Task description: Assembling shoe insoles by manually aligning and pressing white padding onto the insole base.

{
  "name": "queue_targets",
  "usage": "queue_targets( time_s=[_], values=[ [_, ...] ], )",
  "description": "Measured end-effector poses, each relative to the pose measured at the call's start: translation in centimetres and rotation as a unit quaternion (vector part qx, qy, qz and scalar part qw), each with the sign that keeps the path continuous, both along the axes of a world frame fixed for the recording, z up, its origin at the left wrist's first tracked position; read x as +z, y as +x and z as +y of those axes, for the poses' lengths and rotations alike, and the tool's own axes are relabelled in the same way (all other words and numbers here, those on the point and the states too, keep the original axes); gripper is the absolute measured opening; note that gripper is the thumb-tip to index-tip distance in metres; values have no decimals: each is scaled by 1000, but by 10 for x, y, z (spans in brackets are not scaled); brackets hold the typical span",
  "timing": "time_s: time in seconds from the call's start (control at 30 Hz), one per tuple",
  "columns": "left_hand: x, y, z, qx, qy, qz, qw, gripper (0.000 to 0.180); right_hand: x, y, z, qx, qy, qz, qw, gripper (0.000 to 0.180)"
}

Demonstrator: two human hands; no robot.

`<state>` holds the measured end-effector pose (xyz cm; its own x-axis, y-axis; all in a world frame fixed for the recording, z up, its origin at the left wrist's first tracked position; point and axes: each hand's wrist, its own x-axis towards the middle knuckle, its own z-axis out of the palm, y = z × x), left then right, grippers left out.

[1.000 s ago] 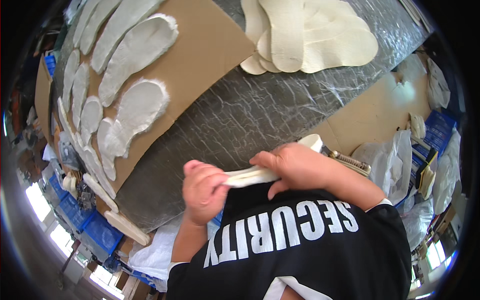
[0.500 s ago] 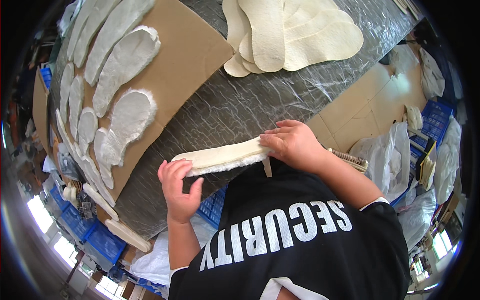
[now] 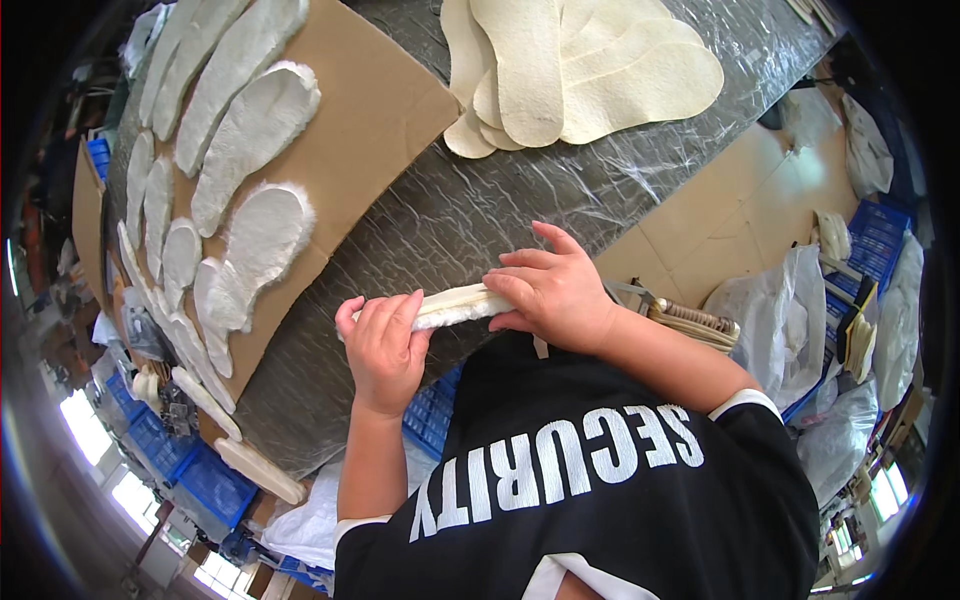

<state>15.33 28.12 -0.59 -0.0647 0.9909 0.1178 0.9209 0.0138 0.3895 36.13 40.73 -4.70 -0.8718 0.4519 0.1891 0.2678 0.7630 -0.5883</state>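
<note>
Both hands (image 3: 385,355) now closer together

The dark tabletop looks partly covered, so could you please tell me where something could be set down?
The dark tabletop is bare between the cardboard, cream insole pile, left hand and right hand. The cardboard's right part is bare too; its left side is crowded with fleecy insoles.

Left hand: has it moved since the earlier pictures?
Yes. Judged against the corner of the cardboard sheet, the left hand has shifted rightward and somewhat up the picture.
</note>
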Motion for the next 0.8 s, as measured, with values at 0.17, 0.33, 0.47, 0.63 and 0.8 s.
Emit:
queue_targets(
  time_s=[0.17, 0.33, 0.47, 0.63, 0.8],
  values=[
    [-2, -2, 3, -1, 4, -2, 1000, 42, -1, -11, 2, -5, -7, 2, 1000, 43],
    [3, 0, 10, -5, -6, 10, 1000, 44, -5, -16, 7, -12, -10, -5, 1000, 38],
    [6, 9, 22, -22, -9, 9, 1000, 47, -5, -18, 9, -7, -10, -5, 1000, 35],
    [-1, 4, 31, -37, -14, 9, 999, 38, -6, -21, 12, -4, -12, -1, 1000, 32],
    [-4, 2, 38, -59, -22, -36, 997, 27, -6, -23, 17, -2, -17, -4, 1000, 23]
  ],
)
